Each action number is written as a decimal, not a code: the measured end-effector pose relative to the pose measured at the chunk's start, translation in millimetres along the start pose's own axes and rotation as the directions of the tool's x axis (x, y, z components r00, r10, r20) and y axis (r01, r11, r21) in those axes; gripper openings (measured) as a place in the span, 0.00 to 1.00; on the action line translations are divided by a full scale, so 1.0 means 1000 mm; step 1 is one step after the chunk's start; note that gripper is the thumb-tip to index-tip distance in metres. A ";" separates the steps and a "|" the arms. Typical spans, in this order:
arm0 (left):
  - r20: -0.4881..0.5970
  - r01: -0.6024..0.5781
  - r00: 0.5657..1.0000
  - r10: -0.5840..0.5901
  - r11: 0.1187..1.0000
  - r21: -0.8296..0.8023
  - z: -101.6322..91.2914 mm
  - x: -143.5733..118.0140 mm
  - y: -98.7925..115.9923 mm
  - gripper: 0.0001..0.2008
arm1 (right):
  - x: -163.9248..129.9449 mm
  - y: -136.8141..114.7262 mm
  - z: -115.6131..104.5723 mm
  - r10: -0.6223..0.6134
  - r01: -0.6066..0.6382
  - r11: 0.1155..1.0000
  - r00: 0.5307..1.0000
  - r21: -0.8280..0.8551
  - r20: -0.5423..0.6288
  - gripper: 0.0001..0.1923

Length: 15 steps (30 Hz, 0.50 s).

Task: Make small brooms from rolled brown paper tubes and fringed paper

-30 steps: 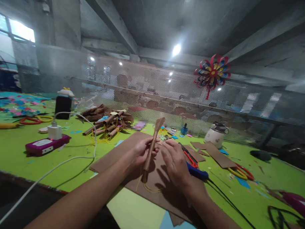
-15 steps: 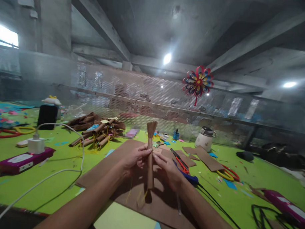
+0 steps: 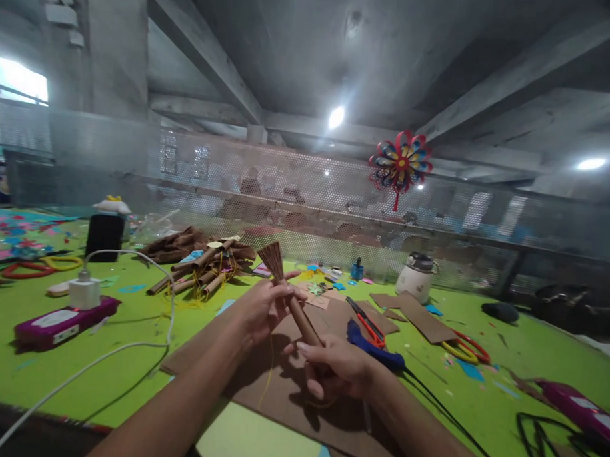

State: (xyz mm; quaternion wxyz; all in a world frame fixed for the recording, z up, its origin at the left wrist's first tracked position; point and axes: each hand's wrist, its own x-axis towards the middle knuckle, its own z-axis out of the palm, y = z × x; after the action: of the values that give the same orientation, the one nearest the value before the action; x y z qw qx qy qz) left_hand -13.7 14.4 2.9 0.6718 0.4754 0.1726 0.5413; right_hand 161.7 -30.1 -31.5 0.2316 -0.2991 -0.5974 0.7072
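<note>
A small brown paper broom (image 3: 304, 320), a rolled tube with a fringed, flared end, is held tilted above the brown sheet. My left hand (image 3: 265, 307) is closed around its neck just below the fringe. At the lower end of the tube, my right hand (image 3: 337, 366) has its thumb and curled fingers against the paper; its exact grip is partly hidden. A thin yellow string (image 3: 270, 370) hangs below my left hand. Underneath lies a large brown paper sheet (image 3: 244, 380), with pale yellow paper (image 3: 248, 436) at the near edge.
Rolled brown tubes with yellow strings (image 3: 208, 268) are piled at back left. Right of my hands lie red-handled scissors (image 3: 369, 324) and a blue corded tool (image 3: 375, 351). A white jug (image 3: 414, 279) stands behind. A purple power strip (image 3: 64, 323) with a white cable is at left.
The broom has gone from upright to leaning, its fringe now toward the left. My right hand has moved down to the tube's lower end. The view has shifted slightly.
</note>
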 end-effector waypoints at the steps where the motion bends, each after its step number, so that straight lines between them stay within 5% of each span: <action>1: 0.010 -0.005 1.000 0.005 0.999 -0.041 -0.001 0.001 0.004 0.17 | -0.001 0.000 -0.002 0.008 -0.008 1.000 1.000 -0.020 0.011 0.22; 8: -0.183 -0.239 0.964 0.193 0.933 -0.271 -0.030 0.010 0.041 0.11 | -0.018 -0.014 -0.016 0.035 -0.021 0.987 0.996 -0.161 0.083 0.21; 15: -0.249 -0.202 0.955 0.159 0.966 -0.158 -0.037 0.015 0.055 0.10 | -0.056 -0.044 -0.019 -0.050 0.006 0.979 0.976 -0.204 -0.212 0.15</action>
State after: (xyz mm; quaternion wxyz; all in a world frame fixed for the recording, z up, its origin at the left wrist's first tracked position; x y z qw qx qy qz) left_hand -66.4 42.4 34.5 0.6348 0.3588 0.1559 0.6664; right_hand 213.3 -47.1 18.2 0.2735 -0.3876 -0.6417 0.6027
